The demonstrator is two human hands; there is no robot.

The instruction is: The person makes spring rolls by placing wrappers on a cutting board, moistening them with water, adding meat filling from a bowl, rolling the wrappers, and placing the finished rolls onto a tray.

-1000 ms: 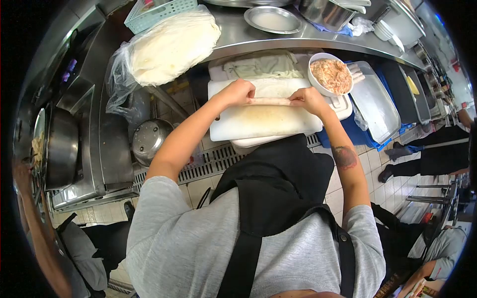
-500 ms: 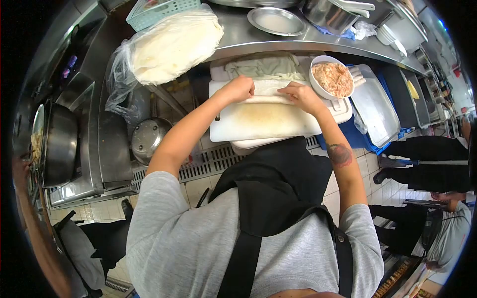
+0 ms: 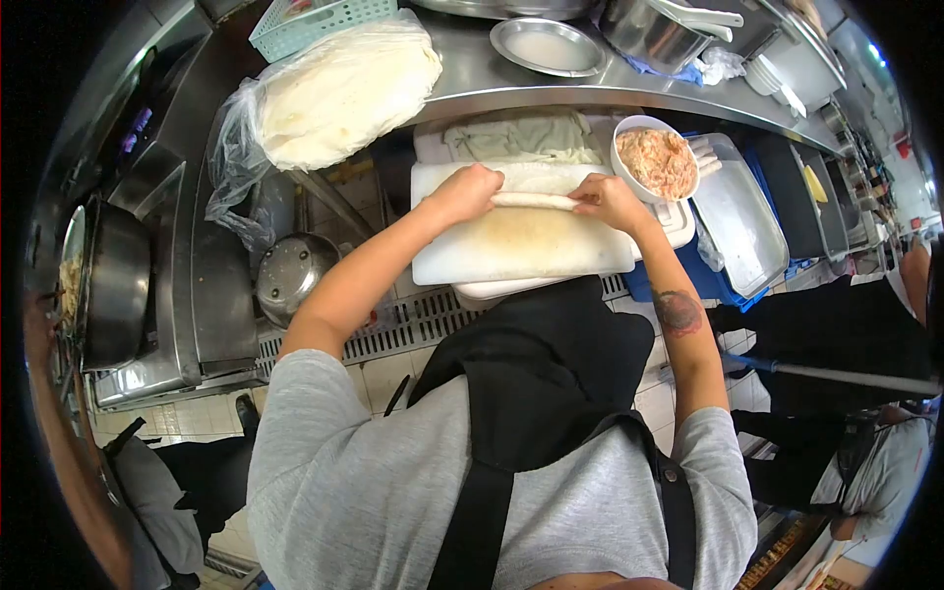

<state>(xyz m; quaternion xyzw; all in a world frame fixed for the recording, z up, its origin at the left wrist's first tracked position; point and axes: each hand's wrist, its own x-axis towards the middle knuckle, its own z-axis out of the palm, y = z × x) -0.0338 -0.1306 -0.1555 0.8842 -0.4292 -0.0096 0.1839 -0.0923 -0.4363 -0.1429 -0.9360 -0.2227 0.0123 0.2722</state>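
A thin pale roll [image 3: 534, 201] lies across the white cutting board [image 3: 521, 251], with part of a flat wrapper sheet [image 3: 541, 179] behind it. My left hand [image 3: 474, 190] has its fingers closed on the roll's left end. At the right end, my right hand [image 3: 605, 200] pinches the roll between thumb and fingers. A white bowl of pinkish minced filling [image 3: 657, 162] stands just beyond my right hand. Several finished-looking rolls [image 3: 706, 155] lie on a metal tray [image 3: 739, 221] right of the bowl.
A plastic-wrapped stack of pale sheets [image 3: 349, 93] rests on the steel counter's left part. Behind the board lies a greenish cloth [image 3: 526, 136]. A metal dish [image 3: 548, 47] and a pot [image 3: 654, 34] stand on the counter. Other people stand at far left and right.
My right fingers lifted off the sheet and came down onto the roll's right end. My left hand moved slightly nearer to me. A person at right shifted with a long-handled tool.
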